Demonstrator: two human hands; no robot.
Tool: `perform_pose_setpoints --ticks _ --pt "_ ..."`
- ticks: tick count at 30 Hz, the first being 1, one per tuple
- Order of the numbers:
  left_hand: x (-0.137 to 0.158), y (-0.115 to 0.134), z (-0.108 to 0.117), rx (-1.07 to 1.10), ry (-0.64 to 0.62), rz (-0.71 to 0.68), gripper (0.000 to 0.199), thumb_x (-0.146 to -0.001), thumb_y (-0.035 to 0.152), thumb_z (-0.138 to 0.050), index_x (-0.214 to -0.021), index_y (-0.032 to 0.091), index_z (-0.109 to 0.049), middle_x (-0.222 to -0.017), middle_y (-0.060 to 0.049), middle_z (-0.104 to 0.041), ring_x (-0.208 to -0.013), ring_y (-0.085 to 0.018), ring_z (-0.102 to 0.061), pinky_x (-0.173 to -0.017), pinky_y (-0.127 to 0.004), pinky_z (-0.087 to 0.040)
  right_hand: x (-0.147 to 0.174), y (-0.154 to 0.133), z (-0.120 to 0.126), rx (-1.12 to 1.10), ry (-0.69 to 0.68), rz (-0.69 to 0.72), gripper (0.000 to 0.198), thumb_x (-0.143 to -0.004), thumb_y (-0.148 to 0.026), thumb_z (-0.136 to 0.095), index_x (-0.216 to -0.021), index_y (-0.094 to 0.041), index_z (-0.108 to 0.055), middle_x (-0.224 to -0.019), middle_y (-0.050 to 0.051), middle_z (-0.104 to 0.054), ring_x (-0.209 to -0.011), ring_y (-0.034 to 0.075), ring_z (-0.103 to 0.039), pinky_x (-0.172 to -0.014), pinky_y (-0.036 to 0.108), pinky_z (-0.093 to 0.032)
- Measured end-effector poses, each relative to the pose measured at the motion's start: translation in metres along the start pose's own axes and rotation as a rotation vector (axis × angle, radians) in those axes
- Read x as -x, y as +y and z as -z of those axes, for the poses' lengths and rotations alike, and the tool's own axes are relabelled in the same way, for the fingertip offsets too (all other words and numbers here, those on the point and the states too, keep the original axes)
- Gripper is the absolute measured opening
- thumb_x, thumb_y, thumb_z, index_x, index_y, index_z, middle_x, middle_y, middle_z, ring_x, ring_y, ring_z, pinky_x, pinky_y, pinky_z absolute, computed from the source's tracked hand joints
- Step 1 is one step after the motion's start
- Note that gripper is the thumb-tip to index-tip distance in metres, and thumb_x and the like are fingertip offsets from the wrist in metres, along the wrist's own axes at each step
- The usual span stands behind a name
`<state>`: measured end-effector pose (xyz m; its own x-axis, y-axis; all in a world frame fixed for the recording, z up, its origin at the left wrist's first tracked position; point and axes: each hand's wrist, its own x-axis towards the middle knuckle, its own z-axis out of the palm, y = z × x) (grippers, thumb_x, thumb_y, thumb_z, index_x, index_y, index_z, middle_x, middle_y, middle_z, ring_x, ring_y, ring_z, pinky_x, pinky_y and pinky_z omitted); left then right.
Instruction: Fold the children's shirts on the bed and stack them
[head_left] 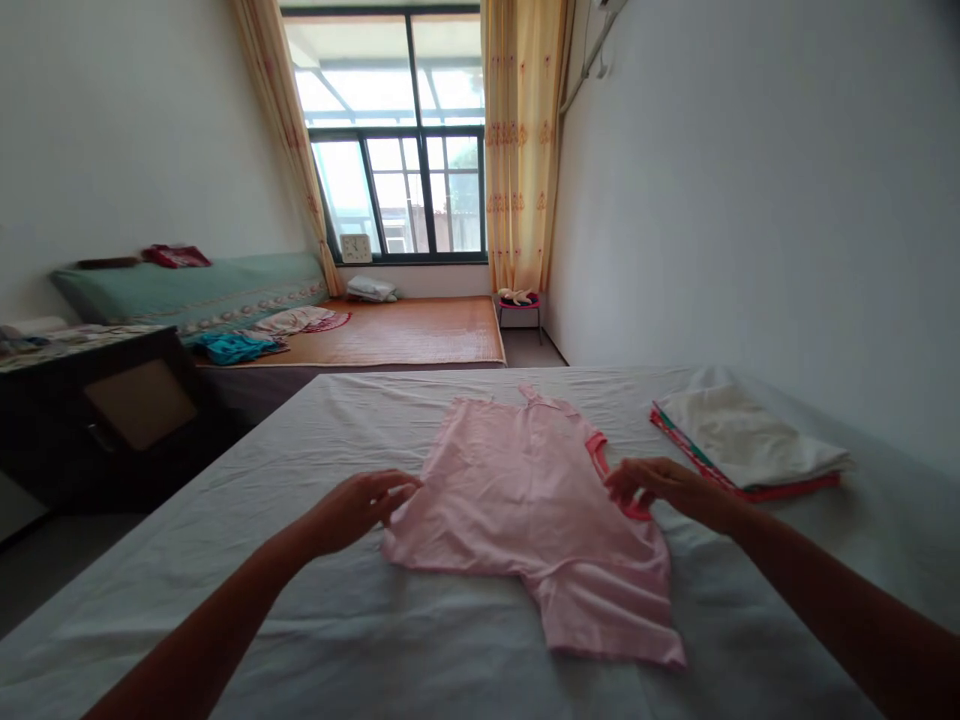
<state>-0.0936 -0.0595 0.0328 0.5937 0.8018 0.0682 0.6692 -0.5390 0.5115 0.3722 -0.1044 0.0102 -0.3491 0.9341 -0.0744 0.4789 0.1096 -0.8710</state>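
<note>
A pink T-shirt (510,490) lies spread on the white bed sheet, its coral neckband to the right and one sleeve pointing down toward me. At the shirt's left edge, my left hand (375,497) has its thumb and fingers closed on the fabric. My right hand (652,483) pinches the shirt beside the neckband, fingers bent together; part of the neckband is hidden beneath it. Small wrinkles run across the body and the near sleeve.
Folded cloth (750,435), white with red and green edges, lies on the sheet (262,600) at right. A dark cabinet (135,400) stands at left. Beyond are a mat-covered bed (420,330) with clothing, a small stool (519,302) and a curtained window.
</note>
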Motion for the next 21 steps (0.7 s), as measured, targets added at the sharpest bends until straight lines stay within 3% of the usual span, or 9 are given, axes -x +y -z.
perform_pose_setpoints --ticks 2,5,8,11,15,18,21 --pt "-0.029 -0.007 -0.002 -0.047 0.049 -0.068 0.038 -0.092 0.044 -0.038 -0.109 0.027 -0.067 -0.111 -0.004 -0.068 -0.099 -0.020 -0.062 -0.089 -0.029 -0.047 -0.026 0.006 0.008 0.139 0.175 0.002 0.047 -0.089 -0.053 -0.041 -0.100 -0.017 -0.068 -0.096 0.010 -0.070 -0.085 0.022 -0.065 -0.071 0.033 -0.051" --pt "-0.079 -0.026 -0.019 -0.162 0.080 -0.138 0.036 -0.090 0.041 -0.043 -0.115 0.026 -0.064 -0.131 -0.007 -0.056 -0.121 -0.024 -0.050 -0.103 -0.036 -0.037 -0.071 0.021 0.017 0.416 0.413 -0.008 0.034 -0.087 -0.038 -0.048 -0.111 -0.018 -0.064 -0.111 0.009 -0.068 -0.103 0.022 -0.062 -0.087 0.032 -0.047" --pt "-0.115 -0.051 -0.043 -0.264 0.119 -0.001 0.041 -0.090 0.037 -0.044 -0.126 0.022 -0.057 -0.139 -0.011 -0.048 -0.128 -0.026 -0.044 -0.106 -0.042 -0.035 -0.110 0.037 0.016 0.600 0.549 -0.148 0.041 -0.085 -0.029 -0.051 -0.124 -0.019 -0.056 -0.118 0.011 -0.065 -0.106 0.022 -0.062 -0.089 0.032 -0.047" --pt "-0.128 -0.073 -0.059 -0.304 0.169 0.083 0.043 -0.093 0.041 -0.037 -0.129 0.026 -0.053 -0.142 -0.008 -0.045 -0.132 -0.027 -0.038 -0.107 -0.046 -0.032 -0.136 0.046 0.010 0.651 0.570 -0.204 0.044 -0.077 -0.025 -0.060 -0.121 -0.022 -0.060 -0.110 0.007 -0.069 -0.096 0.022 -0.066 -0.083 0.030 -0.049" --pt "-0.126 -0.089 -0.064 -0.280 0.166 0.054 0.043 -0.094 0.044 -0.033 -0.130 0.031 -0.054 -0.145 -0.005 -0.042 -0.135 -0.028 -0.033 -0.108 -0.046 -0.030 -0.143 0.052 0.023 0.711 0.651 -0.265 0.032 -0.076 -0.014 -0.052 -0.101 -0.025 -0.070 -0.098 0.003 -0.072 -0.096 0.020 -0.065 -0.084 0.029 -0.046" --pt "-0.126 -0.093 -0.064 -0.280 0.153 0.035 0.043 -0.094 0.043 -0.032 -0.130 0.032 -0.054 -0.144 -0.005 -0.043 -0.135 -0.028 -0.033 -0.108 -0.047 -0.030 -0.131 0.060 0.040 0.761 0.737 -0.336 0.036 -0.077 -0.012 -0.047 -0.104 -0.023 -0.069 -0.104 0.007 -0.071 -0.102 0.024 -0.061 -0.090 0.034 -0.042" --pt "-0.129 -0.096 -0.065 -0.285 0.162 0.010 0.043 -0.094 0.044 -0.034 -0.130 0.032 -0.053 -0.143 -0.004 -0.044 -0.134 -0.028 -0.033 -0.107 -0.048 -0.030 -0.121 0.070 0.044 0.794 0.728 -0.372 0.036 -0.078 -0.015 -0.050 -0.109 -0.023 -0.067 -0.110 0.009 -0.068 -0.106 0.025 -0.058 -0.094 0.036 -0.040"
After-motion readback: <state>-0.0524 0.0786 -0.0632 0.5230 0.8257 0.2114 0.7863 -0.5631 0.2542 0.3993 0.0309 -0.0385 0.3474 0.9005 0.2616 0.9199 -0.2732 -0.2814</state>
